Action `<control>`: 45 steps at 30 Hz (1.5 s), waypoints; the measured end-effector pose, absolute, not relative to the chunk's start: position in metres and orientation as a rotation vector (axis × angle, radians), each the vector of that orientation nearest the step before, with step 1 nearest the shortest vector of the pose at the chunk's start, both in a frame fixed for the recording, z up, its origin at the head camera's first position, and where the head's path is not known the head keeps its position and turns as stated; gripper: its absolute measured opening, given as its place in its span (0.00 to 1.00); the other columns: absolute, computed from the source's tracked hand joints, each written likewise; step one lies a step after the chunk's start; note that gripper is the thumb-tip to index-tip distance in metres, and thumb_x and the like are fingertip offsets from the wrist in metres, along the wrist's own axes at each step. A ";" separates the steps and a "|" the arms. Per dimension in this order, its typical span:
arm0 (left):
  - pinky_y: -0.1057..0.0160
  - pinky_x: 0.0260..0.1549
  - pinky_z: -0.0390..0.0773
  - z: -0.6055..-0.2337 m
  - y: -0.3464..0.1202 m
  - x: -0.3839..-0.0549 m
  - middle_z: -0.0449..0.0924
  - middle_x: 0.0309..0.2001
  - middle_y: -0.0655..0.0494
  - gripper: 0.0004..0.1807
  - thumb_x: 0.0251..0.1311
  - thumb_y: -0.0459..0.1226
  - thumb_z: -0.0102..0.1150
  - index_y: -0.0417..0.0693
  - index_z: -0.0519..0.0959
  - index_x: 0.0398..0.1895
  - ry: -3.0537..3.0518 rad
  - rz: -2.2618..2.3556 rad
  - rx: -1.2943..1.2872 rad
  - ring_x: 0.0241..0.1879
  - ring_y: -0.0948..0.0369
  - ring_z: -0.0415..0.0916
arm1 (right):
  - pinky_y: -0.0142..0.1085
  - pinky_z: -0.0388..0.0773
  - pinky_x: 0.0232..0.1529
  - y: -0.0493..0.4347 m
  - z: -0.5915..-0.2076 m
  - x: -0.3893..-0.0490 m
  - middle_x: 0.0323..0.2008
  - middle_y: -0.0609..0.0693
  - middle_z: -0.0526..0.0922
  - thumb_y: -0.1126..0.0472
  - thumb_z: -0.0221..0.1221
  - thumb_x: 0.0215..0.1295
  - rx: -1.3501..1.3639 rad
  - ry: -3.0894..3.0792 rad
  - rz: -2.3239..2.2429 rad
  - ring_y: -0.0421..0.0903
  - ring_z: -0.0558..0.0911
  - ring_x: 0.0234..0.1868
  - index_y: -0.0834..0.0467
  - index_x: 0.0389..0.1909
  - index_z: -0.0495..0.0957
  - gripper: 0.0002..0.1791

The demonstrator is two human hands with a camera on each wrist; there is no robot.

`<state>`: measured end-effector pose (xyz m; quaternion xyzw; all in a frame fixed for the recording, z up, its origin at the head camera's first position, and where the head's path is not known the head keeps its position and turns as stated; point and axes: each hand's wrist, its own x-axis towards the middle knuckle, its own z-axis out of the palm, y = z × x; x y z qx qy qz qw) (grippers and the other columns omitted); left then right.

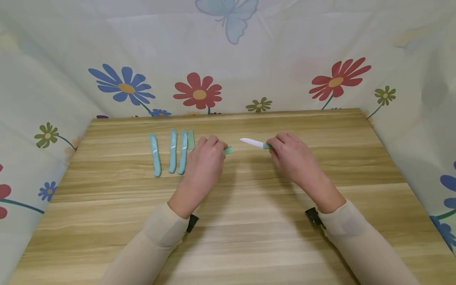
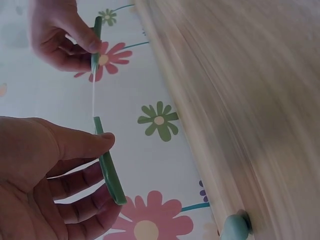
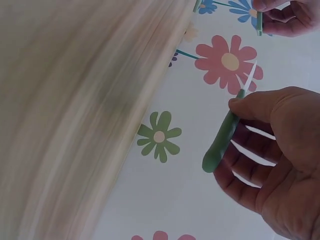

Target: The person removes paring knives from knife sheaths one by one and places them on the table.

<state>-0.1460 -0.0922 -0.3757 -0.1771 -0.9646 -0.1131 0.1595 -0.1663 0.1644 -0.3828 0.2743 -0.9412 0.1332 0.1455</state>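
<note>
My right hand (image 1: 293,158) grips a small knife (image 1: 252,142) by its green handle, the white blade bare and pointing left. In the right wrist view the thumb presses the handle (image 3: 223,137) against the fingers. Across from it, my left hand (image 1: 206,160) pinches a slim green blade cover (image 2: 111,175) between thumb and fingers, its end toward the knife tip. A gap separates cover and blade in the head view. Beside the left hand lies another green piece (image 1: 191,138), its lower part hidden by that hand.
Left of the hands, three light-blue sheathed knives lie on the wooden table: an outer one (image 1: 155,155), a middle one (image 1: 172,152) and one nearest the hand (image 1: 183,152). A flower-printed curtain (image 1: 285,47) stands behind the table's far edge (image 1: 228,114).
</note>
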 end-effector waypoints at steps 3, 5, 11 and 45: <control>0.55 0.37 0.88 -0.377 -0.087 -0.146 0.83 0.45 0.48 0.12 0.63 0.31 0.75 0.41 0.89 0.49 -2.780 -0.321 -0.515 0.45 0.50 0.81 | 0.49 0.82 0.49 0.169 -0.381 -0.164 0.42 0.58 0.84 0.67 0.67 0.71 0.720 -2.784 0.409 0.57 0.81 0.45 0.67 0.52 0.84 0.12; 0.55 0.36 0.88 -0.376 -0.083 -0.146 0.83 0.45 0.48 0.12 0.63 0.31 0.74 0.41 0.89 0.49 -2.793 -0.325 -0.525 0.45 0.50 0.80 | 0.49 0.83 0.47 0.172 -0.380 -0.162 0.42 0.58 0.83 0.66 0.66 0.72 0.669 -2.832 0.421 0.56 0.81 0.44 0.67 0.52 0.84 0.12; 0.56 0.30 0.86 -0.377 -0.068 -0.144 0.81 0.42 0.50 0.10 0.65 0.31 0.73 0.41 0.87 0.48 -2.827 -0.346 -0.537 0.43 0.51 0.79 | 0.48 0.84 0.40 0.182 -0.380 -0.159 0.41 0.58 0.82 0.66 0.66 0.72 0.547 -2.941 0.450 0.54 0.80 0.39 0.68 0.53 0.83 0.13; 0.59 0.36 0.85 -0.397 0.022 -0.164 0.79 0.39 0.49 0.05 0.76 0.34 0.59 0.39 0.78 0.45 -3.041 -0.532 -0.576 0.38 0.55 0.81 | 0.46 0.79 0.34 0.229 -0.393 -0.150 0.35 0.59 0.83 0.65 0.64 0.73 0.179 -3.210 0.631 0.52 0.80 0.33 0.68 0.43 0.81 0.08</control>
